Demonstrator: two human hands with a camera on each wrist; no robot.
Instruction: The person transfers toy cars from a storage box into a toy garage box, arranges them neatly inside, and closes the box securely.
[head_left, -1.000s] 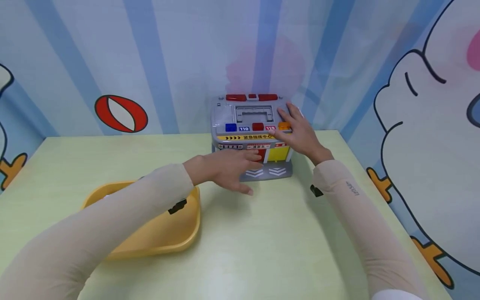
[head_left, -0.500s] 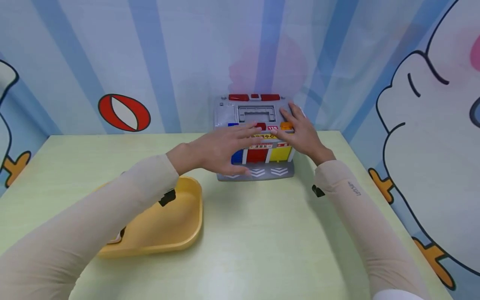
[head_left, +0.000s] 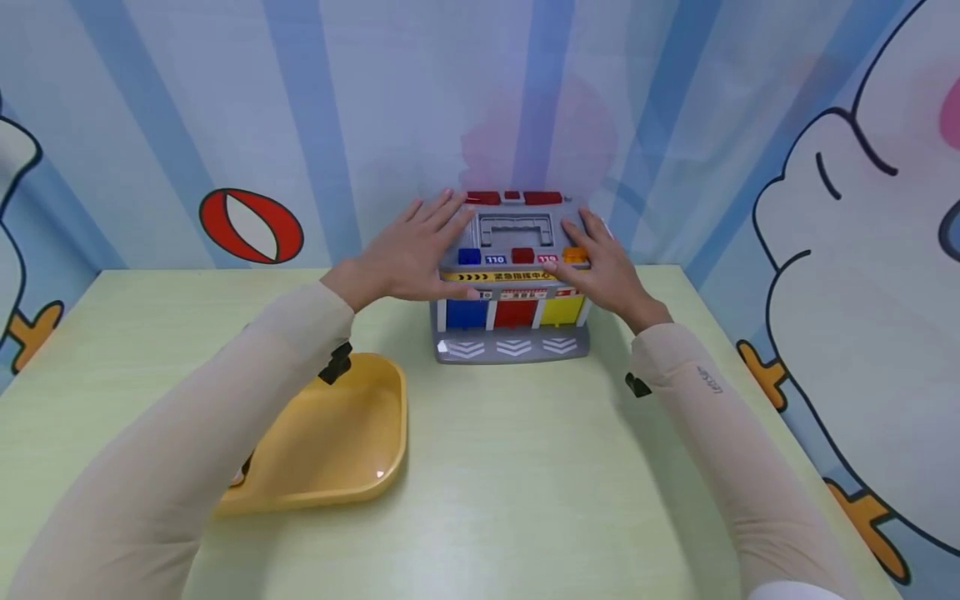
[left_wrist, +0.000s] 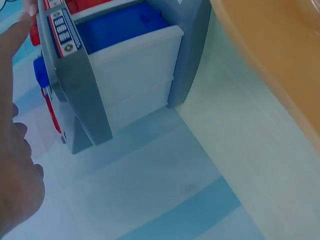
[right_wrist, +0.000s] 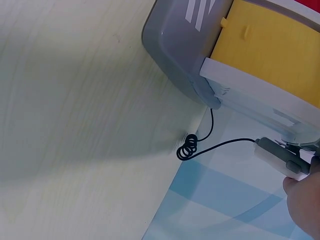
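A grey toy emergency station with blue, red and yellow garage doors stands at the back of the table, near the curtain. My left hand lies over its top left corner, fingers stretched out and thumb along the front edge. Over the top right corner rests my right hand, fingers spread, thumb by the orange button. The left wrist view shows the blue door and the station's white side. In the right wrist view, a small grey and white handset on a coiled black cord hangs beside the station.
A yellow tray stands on the left of the table, partly under my left forearm. Something small and partly hidden lies in it. A striped cartoon curtain borders the back and sides of the table.
My left hand has risen from in front of the station's doors and moved up and left onto its top left corner. The right hand has stayed on the right corner.
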